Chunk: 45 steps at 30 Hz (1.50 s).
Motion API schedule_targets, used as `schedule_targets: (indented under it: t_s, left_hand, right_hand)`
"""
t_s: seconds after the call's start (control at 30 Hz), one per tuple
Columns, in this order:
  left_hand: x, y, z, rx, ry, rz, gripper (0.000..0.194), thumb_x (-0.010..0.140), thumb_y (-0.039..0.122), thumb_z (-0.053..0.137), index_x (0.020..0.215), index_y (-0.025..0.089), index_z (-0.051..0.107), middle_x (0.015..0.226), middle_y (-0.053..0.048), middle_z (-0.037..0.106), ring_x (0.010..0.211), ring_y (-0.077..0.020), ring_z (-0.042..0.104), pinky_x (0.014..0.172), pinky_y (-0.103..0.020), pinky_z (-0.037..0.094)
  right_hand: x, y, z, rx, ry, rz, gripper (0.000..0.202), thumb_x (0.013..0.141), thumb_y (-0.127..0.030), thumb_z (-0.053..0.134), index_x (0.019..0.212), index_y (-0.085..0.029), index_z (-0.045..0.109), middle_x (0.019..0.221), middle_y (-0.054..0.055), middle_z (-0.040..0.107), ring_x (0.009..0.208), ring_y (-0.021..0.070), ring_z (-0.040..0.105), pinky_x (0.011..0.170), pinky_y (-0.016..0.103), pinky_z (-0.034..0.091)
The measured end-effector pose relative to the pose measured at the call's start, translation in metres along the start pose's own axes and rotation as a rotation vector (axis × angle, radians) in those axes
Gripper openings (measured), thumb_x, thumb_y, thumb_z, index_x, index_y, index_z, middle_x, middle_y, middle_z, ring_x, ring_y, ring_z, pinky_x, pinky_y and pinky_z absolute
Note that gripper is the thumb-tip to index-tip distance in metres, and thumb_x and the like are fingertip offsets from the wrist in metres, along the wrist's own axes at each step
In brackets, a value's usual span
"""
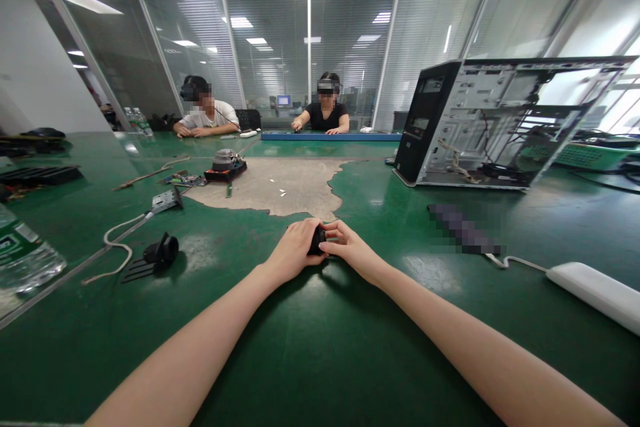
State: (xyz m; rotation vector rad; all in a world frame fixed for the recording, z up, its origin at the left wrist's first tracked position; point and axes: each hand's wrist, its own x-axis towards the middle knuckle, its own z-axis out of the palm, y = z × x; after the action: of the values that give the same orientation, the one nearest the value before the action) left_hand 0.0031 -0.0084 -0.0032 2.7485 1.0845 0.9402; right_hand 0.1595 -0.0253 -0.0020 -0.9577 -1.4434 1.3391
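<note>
Both of my hands meet over the green tabletop (310,320), around a small black part (316,241). My left hand (299,245) wraps over it from the left and hides much of it. From the right, the fingertips and thumb of my right hand (349,246) pinch at its side. What kind of part it is, I cannot make out. To the left of my hands lies a black plastic piece (163,250) with a round end and flat prongs.
An open computer case (435,123) stands at the right, near a white power strip (595,290). At the left are a water bottle (27,253), a metal box with a cable (167,200) and a heatsink fan (227,163). Two people sit across the table.
</note>
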Motion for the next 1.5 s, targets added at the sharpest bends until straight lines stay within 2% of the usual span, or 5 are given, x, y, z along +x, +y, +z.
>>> schedule_targets:
  t_s: [0.27, 0.47, 0.6, 1.27, 1.5]
  left_hand:
    - [-0.0002, -0.0001, -0.0005, -0.024, 0.008, 0.021, 0.054, 0.065, 0.026, 0.064, 0.109, 0.020, 0.034, 0.102, -0.006, 0.049, 0.095, -0.0227, 0.047, 0.083, -0.039, 0.037]
    - [-0.0014, 0.0004, -0.0011, -0.030, 0.017, 0.004, 0.054, 0.064, 0.026, 0.065, 0.109, 0.020, 0.034, 0.103, -0.007, 0.048, 0.096, -0.0233, 0.047, 0.084, -0.039, 0.036]
    - [-0.0010, 0.0027, -0.0029, -0.038, 0.011, 0.007, 0.052, 0.064, 0.022, 0.063, 0.108, 0.021, 0.035, 0.101, -0.006, 0.049, 0.095, -0.0228, 0.048, 0.083, -0.039, 0.037]
    - [-0.0014, 0.0022, -0.0027, -0.054, 0.029, 0.006, 0.051, 0.065, 0.025, 0.064, 0.107, 0.021, 0.035, 0.101, -0.006, 0.049, 0.095, -0.0231, 0.049, 0.084, -0.040, 0.037]
    - [-0.0014, 0.0018, -0.0034, -0.024, 0.028, 0.002, 0.054, 0.063, 0.024, 0.065, 0.108, 0.021, 0.034, 0.102, -0.006, 0.048, 0.096, -0.0235, 0.048, 0.084, -0.040, 0.038]
  right_hand:
    - [0.0004, 0.0029, 0.0019, -0.006, 0.035, -0.019, 0.025, 0.068, -0.034, 0.060, 0.087, -0.021, 0.049, 0.081, 0.000, 0.057, 0.074, 0.0126, 0.054, 0.067, 0.029, 0.043]
    - [0.0007, 0.0016, 0.0007, -0.075, 0.031, -0.022, 0.025, 0.069, -0.031, 0.059, 0.090, -0.019, 0.052, 0.090, 0.002, 0.057, 0.085, 0.0142, 0.053, 0.078, 0.031, 0.041]
    - [-0.0024, -0.0038, 0.0026, -0.010, 0.006, -0.004, 0.028, 0.063, -0.026, 0.065, 0.085, -0.023, 0.049, 0.089, -0.001, 0.056, 0.082, 0.0135, 0.054, 0.072, 0.029, 0.044]
    - [-0.0005, 0.0004, 0.0049, 0.002, 0.051, -0.014, 0.025, 0.069, -0.038, 0.059, 0.086, -0.021, 0.052, 0.078, 0.000, 0.058, 0.070, 0.0124, 0.054, 0.064, 0.027, 0.043]
    - [0.0013, 0.0019, 0.0043, -0.043, 0.061, 0.002, 0.028, 0.066, -0.034, 0.061, 0.089, -0.019, 0.053, 0.089, 0.003, 0.057, 0.081, 0.0149, 0.054, 0.073, 0.031, 0.043]
